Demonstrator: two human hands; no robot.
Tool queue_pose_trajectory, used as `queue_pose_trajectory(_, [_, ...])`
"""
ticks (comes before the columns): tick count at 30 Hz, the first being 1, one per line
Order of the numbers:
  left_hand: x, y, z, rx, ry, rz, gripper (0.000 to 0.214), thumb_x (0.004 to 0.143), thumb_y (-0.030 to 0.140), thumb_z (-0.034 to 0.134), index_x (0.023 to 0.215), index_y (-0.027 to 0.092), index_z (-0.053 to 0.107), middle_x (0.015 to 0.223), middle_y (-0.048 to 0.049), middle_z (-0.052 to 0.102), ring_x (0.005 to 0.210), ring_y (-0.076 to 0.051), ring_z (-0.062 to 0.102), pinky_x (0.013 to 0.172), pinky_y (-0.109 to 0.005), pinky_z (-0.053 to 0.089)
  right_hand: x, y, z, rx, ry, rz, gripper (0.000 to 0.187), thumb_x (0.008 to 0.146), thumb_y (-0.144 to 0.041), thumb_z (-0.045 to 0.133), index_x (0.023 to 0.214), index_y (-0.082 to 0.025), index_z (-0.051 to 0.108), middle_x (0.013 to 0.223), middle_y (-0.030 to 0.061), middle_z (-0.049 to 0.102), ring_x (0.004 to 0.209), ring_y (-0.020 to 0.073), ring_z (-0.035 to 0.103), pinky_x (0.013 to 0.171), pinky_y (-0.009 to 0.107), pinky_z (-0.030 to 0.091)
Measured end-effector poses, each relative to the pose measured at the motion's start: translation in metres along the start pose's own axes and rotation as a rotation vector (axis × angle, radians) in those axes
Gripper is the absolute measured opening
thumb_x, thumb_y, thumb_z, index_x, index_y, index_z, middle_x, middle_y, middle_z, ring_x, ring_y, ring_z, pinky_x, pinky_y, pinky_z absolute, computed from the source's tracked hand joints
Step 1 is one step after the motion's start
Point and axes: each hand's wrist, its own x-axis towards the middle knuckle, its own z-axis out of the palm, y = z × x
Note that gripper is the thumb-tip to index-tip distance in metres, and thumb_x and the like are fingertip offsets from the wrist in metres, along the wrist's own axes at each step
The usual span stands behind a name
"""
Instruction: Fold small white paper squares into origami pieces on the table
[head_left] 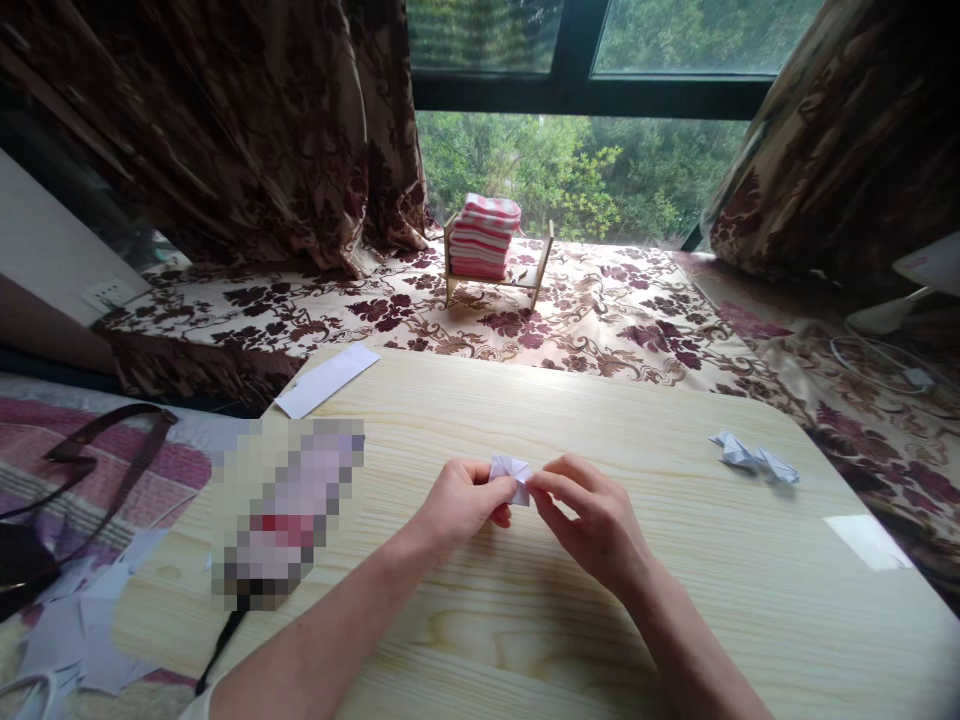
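Note:
A small folded piece of white paper (pixel 509 468) is held above the wooden table, with creases showing on its upper face. My left hand (pixel 466 500) grips its left side, thumb on top and fingers curled beneath. My right hand (pixel 591 510) pinches the paper's right edge between thumb and index finger. The fingertips hide part of the paper's lower and right edges. Toward the right of the table lie folded white paper pieces (pixel 756 460) with pointed ends.
On the light wooden table (pixel 450 410) are a white paper strip (pixel 330 380), a pixelated object (pixel 289 520) with a black strap, and a white patch (pixel 868 542). Loose paper sheets (pixel 90 630) lie lower left. Behind, a small wooden rack (pixel 541 265) holds folded striped cloths (pixel 486 240).

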Motion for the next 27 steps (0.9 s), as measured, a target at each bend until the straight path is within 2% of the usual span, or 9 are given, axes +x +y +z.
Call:
queue_pose_trajectory(8, [0.000, 0.000, 0.002, -0.028, 0.039, -0.001, 0.020, 0.069, 0.027, 0.061, 0.055, 0.013, 0.063, 0.047, 0.0003, 0.058, 0.049, -0.010, 0.052, 0.053, -0.021, 0.041, 0.001, -0.002, 0.001, -0.056, -0.009, -0.054, 0.016, 0.085, -0.010, 0.053, 0.093, -0.018, 0.065, 0.081, 0.0055, 0.061, 0.069, 0.0136, 0.054, 0.060, 0.023, 0.042])
queue_pose_trajectory(21, [0.002, -0.005, 0.003, -0.060, 0.067, 0.025, 0.017, 0.069, 0.026, 0.060, 0.061, 0.012, 0.066, 0.054, -0.0007, 0.060, 0.051, -0.011, 0.054, 0.053, -0.022, 0.044, 0.004, -0.005, -0.003, -0.091, -0.048, -0.070, 0.019, 0.087, -0.012, 0.050, 0.091, -0.019, 0.067, 0.081, 0.0060, 0.060, 0.068, 0.0141, 0.053, 0.058, 0.024, 0.040])
queue_pose_trajectory(25, [0.004, -0.010, 0.004, -0.051, 0.094, 0.068, 0.019, 0.070, 0.028, 0.059, 0.064, 0.012, 0.066, 0.061, -0.0029, 0.062, 0.056, -0.013, 0.055, 0.055, -0.024, 0.046, 0.005, -0.006, -0.003, -0.055, -0.060, -0.044, 0.020, 0.087, -0.012, 0.049, 0.092, -0.021, 0.066, 0.084, 0.0060, 0.061, 0.070, 0.0147, 0.053, 0.059, 0.025, 0.040])
queue_pose_trajectory(27, [0.005, -0.013, 0.005, -0.023, 0.121, 0.100, 0.020, 0.072, 0.029, 0.059, 0.062, 0.012, 0.065, 0.060, -0.0023, 0.061, 0.055, -0.012, 0.054, 0.054, -0.023, 0.044, 0.005, -0.006, -0.002, 0.018, -0.046, 0.039, 0.018, 0.087, -0.015, 0.050, 0.092, -0.021, 0.066, 0.087, 0.0063, 0.060, 0.071, 0.0149, 0.054, 0.060, 0.025, 0.041])
